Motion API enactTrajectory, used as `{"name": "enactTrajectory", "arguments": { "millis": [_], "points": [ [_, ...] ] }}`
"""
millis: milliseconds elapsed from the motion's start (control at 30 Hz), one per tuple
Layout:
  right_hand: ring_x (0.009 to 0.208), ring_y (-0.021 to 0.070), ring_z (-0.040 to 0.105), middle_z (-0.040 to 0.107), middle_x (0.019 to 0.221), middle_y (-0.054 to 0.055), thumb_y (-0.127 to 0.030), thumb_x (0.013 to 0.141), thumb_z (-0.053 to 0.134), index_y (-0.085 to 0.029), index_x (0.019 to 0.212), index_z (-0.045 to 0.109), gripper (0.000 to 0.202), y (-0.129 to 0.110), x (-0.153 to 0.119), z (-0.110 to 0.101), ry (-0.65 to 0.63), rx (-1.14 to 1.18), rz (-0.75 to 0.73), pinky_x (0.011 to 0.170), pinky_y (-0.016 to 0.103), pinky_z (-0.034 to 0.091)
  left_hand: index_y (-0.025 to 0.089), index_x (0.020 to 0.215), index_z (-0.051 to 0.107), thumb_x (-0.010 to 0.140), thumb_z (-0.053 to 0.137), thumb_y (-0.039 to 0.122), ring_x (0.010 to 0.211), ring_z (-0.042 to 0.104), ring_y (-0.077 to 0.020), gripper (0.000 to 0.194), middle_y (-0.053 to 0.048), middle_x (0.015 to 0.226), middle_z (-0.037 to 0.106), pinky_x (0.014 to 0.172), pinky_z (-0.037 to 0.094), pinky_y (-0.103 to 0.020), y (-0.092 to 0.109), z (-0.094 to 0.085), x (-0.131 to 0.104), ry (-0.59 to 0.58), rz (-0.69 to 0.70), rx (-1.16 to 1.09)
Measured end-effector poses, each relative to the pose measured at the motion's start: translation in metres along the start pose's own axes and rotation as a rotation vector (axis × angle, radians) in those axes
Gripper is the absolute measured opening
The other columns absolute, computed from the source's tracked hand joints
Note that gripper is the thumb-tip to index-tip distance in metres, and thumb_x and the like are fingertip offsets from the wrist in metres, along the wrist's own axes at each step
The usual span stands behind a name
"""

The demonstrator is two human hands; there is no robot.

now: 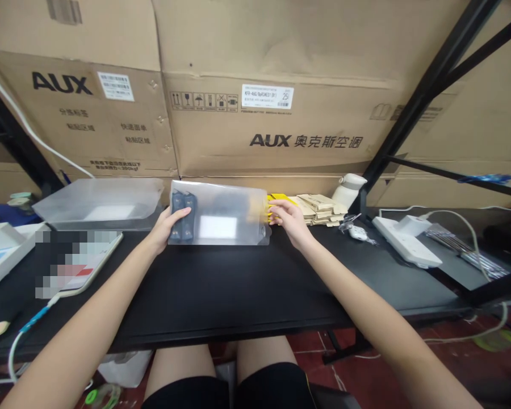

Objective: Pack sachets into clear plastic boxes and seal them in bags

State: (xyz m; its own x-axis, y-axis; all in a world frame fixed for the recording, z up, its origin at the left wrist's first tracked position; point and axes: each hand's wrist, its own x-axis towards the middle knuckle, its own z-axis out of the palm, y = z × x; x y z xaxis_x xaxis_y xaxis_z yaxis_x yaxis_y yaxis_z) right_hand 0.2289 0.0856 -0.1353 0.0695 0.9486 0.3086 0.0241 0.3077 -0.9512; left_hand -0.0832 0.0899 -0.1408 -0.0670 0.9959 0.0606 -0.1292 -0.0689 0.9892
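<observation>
A translucent frosted plastic bag [221, 199] is held upright over the black table, its open end to the right. My left hand [167, 227] is closed on the bag's left end, thumb in front. Behind the plastic there, two dark blue packs [183, 218] stand side by side. At the bag's right end, my right hand [290, 220] has its fingers closed on a yellow flat piece [271, 209]. Part of the yellow shows blurred through the plastic; its exact kind is hidden. Just beyond that hand lies a pile of flat tan cardboard packets [319, 207].
Another stack of frosted bags [97, 199] lies at back left. A phone [97, 264] on a cable is left of me. To the right are a white bottle [348, 190], a power strip [409, 244] and metal rods [468, 253]. Large cardboard boxes [213, 136] wall the back; black frame posts [413, 102] rise at the sides.
</observation>
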Motion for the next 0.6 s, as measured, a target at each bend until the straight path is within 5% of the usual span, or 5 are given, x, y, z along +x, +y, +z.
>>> {"name": "enactTrajectory", "arguments": {
  "millis": [100,267,600],
  "points": [
    [0.071,0.013,0.06,0.066,0.087,0.002,-0.026,0.067,0.067,-0.02,0.088,0.062,0.023,-0.003,0.006,-0.008,0.106,0.007,0.053,0.067,0.028,0.051,0.017,0.102,0.066,0.06,0.078,0.039,0.056,0.063,-0.0142,0.049,0.0,0.075,0.068,0.048,0.053,-0.022,-0.001,-0.001,0.002,0.0,-0.016,-0.029],
    [0.065,0.0112,0.062,0.069,0.075,0.002,-0.02,0.067,0.069,-0.017,0.082,0.069,0.016,-0.012,0.012,-0.024,-0.268,0.216,0.329,0.066,0.026,0.052,0.017,0.099,0.066,0.06,0.079,0.039,0.055,0.062,-0.0136,0.047,0.001,0.074,0.067,0.048,0.053,-0.022,-0.002,-0.001,0.002,0.002,-0.03,-0.031],
    [0.064,0.0078,0.06,0.074,0.094,0.008,-0.026,0.073,0.073,-0.016,0.089,0.075,0.019,-0.022,0.007,-0.039,-0.757,-0.004,0.2,0.054,0.019,0.047,0.017,0.099,0.067,0.061,0.077,0.039,0.055,0.064,-0.0152,0.045,0.0,0.072,0.069,0.046,0.052,-0.022,0.0,0.0,-0.001,-0.049,-0.054,0.018]
  ]
}}
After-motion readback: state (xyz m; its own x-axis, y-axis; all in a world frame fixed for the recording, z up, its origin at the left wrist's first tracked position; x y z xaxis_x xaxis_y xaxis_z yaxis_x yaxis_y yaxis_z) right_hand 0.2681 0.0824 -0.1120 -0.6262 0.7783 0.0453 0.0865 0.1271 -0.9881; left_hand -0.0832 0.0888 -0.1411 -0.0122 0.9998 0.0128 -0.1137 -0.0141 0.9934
